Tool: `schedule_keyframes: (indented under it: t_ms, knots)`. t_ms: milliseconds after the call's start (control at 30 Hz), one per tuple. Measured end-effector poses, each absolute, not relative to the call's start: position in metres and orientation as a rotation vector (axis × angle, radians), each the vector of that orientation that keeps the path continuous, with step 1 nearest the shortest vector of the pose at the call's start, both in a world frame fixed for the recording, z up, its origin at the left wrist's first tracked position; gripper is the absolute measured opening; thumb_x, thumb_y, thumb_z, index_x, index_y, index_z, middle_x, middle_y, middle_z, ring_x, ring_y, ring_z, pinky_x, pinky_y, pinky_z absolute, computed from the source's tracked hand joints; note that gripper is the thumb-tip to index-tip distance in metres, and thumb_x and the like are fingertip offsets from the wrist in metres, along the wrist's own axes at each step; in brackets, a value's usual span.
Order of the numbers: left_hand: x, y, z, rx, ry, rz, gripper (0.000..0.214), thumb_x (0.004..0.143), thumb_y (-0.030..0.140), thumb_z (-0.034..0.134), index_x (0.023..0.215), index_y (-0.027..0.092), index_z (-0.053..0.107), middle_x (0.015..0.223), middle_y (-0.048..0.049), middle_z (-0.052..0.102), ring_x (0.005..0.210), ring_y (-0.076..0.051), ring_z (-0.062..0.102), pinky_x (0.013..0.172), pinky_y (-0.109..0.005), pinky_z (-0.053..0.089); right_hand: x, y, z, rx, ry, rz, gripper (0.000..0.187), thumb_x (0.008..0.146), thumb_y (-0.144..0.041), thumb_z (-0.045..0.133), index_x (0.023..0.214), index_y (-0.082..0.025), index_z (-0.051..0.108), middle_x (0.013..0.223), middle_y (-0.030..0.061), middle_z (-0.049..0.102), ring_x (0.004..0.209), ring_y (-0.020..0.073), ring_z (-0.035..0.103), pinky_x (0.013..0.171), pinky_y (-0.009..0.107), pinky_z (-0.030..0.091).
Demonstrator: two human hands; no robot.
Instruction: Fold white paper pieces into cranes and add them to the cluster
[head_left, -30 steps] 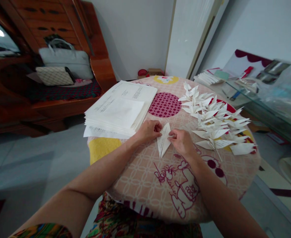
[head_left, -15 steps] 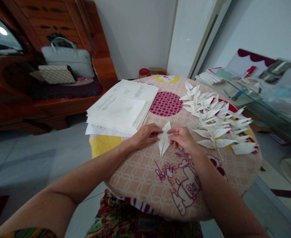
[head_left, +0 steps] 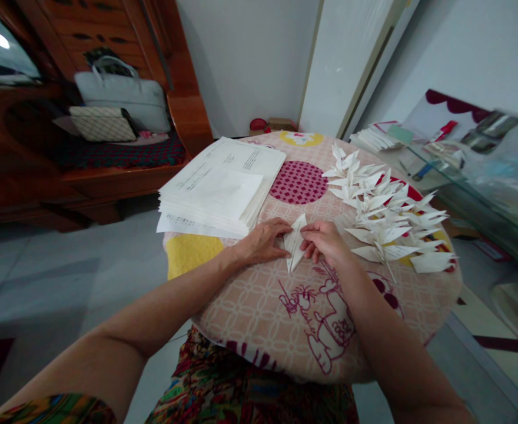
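Observation:
A narrow, diamond-shaped piece of folded paper (head_left: 293,248) with faint print lies on the patterned tablecloth (head_left: 250,318), between my hands. My left hand (head_left: 265,240) presses and grips its left edge, fingers bent against the paper. On the other side, my right hand (head_left: 326,240) pinches the right edge near the upper half, its lower fingers curled under. Several folded paper cranes (head_left: 374,200) spread over the right part of the table, just beyond my right hand. To the upper left of my left hand sits a stack of printed paper (head_left: 215,188), with smaller sheets on top.
A wooden bench (head_left: 188,112) bearing a grey handbag (head_left: 122,94) and a checked pouch (head_left: 102,125) stands at the left. At the right, a glass-topped table (head_left: 457,182) holds papers, metal containers and a plastic bag (head_left: 510,171). A white wall lies behind.
My left hand's fingers have shifted slightly along the paper's left edge, and my right fingers have closed more over its right edge. The whole view has tilted a little.

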State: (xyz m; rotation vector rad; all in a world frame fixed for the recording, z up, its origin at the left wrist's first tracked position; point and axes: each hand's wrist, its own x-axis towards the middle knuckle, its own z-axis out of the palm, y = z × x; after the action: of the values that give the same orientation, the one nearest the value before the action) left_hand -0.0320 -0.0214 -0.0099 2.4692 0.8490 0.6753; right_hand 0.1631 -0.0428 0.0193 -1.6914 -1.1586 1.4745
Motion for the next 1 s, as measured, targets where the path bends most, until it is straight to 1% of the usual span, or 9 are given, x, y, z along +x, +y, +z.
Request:
schedule_keyframes:
  t_ms: [133,233,400,467,600,667,833,1000]
  knots:
    - [-0.032,-0.023,-0.011,2.456,0.883,0.697,0.054,0.075,0.032,0.082,0.122,0.012,0.064,0.122,-0.0150,0.065,0.115,-0.028,0.062,0.098,-0.042,0.052,0.165,-0.039,0.024,-1.674,-1.166,1.535,0.012,0.091,-0.007,0.049,0.085,-0.015,0.057,0.048,-0.0018,0.063,0.032,0.0122,0.055,0.025,0.018,0.035]
    - [-0.032,-0.024,-0.013,2.446,0.880,0.707,0.054,0.076,0.033,0.081,0.123,0.013,0.063,0.123,-0.0148,0.065,0.115,-0.027,0.062,0.099,-0.042,0.052,0.167,-0.034,0.028,-1.672,-1.180,1.599,0.013,0.092,-0.009,0.051,0.082,-0.014,0.057,0.050,0.0005,0.064,0.034,0.0131,0.057,0.027,0.019,0.038]
    - [-0.033,-0.023,-0.015,2.439,0.872,0.712,0.055,0.075,0.036,0.083,0.122,0.013,0.064,0.123,-0.0154,0.065,0.116,-0.028,0.062,0.099,-0.043,0.052,0.170,-0.031,0.028,-1.672,-1.117,1.549,0.008,0.091,-0.009,0.052,0.092,-0.014,0.058,0.052,-0.0001,0.064,0.038,0.0133,0.059,0.034,0.020,0.046]
    - [-0.033,-0.023,-0.014,2.437,0.870,0.710,0.055,0.074,0.035,0.083,0.121,0.014,0.065,0.123,-0.0142,0.065,0.116,-0.028,0.062,0.099,-0.042,0.052,0.170,-0.033,0.026,-1.677,-1.156,1.521,0.011,0.088,-0.008,0.056,0.098,-0.014,0.058,0.053,-0.0013,0.064,0.039,0.0127,0.059,0.035,0.020,0.046]
    - [-0.033,-0.023,-0.013,2.428,0.866,0.691,0.058,0.073,0.035,0.084,0.124,0.014,0.064,0.125,-0.0148,0.065,0.118,-0.028,0.061,0.100,-0.042,0.052,0.173,-0.040,0.018,-1.703,-1.466,1.374,0.034,0.076,-0.007,0.068,0.109,-0.014,0.059,0.052,-0.0078,0.058,0.035,0.0096,0.052,0.033,0.019,0.035]
    - [-0.033,-0.023,-0.013,2.433,0.861,0.678,0.058,0.073,0.034,0.084,0.124,0.014,0.064,0.127,-0.0155,0.064,0.120,-0.029,0.060,0.101,-0.044,0.051,0.174,-0.043,0.014,-1.709,-1.663,1.251,0.041,0.072,-0.008,0.073,0.110,-0.014,0.061,0.051,-0.0094,0.055,0.037,0.0090,0.050,0.037,0.019,0.034]
    - [-0.034,-0.022,-0.013,2.461,0.841,0.650,0.059,0.072,0.031,0.083,0.126,0.014,0.064,0.130,-0.0159,0.062,0.123,-0.030,0.058,0.106,-0.047,0.048,0.179,-0.048,0.010,-1.670,-1.960,0.947,0.045,0.067,-0.009,0.076,0.111,-0.014,0.066,0.058,-0.0073,0.058,0.050,0.0098,0.055,0.053,0.022,0.039]
    - [-0.034,-0.025,-0.011,2.459,0.838,0.620,0.069,0.071,0.032,0.083,0.133,0.014,0.060,0.135,-0.0177,0.059,0.128,-0.032,0.055,0.108,-0.049,0.045,0.179,-0.052,0.014,-1.653,-2.051,0.868,0.045,0.068,-0.009,0.076,0.111,-0.017,0.067,0.061,-0.0058,0.060,0.057,0.0113,0.056,0.058,0.023,0.039]
